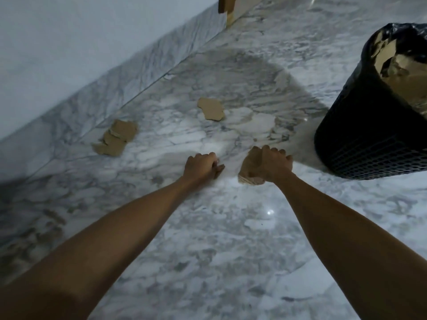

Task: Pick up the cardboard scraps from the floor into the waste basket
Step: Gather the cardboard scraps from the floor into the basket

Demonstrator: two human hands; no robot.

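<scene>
My right hand (270, 165) grips a brown cardboard scrap (248, 168), which sticks out to the left of and below my fingers, just above the marble floor. My left hand (202, 166) is curled, and a small bit of cardboard (220, 168) shows at its fingertips. A single scrap (211, 109) lies on the floor farther ahead. Overlapping scraps (116, 138) lie to the left near the wall. The black mesh waste basket (369, 135) stands at the right, lined with a black bag, with several cardboard pieces (392, 63) inside.
A marble skirting and pale wall (69, 54) run along the left. A wooden furniture leg (225, 5) stands at the top by the wall. Glossy marble floor (231, 239) stretches in front of me.
</scene>
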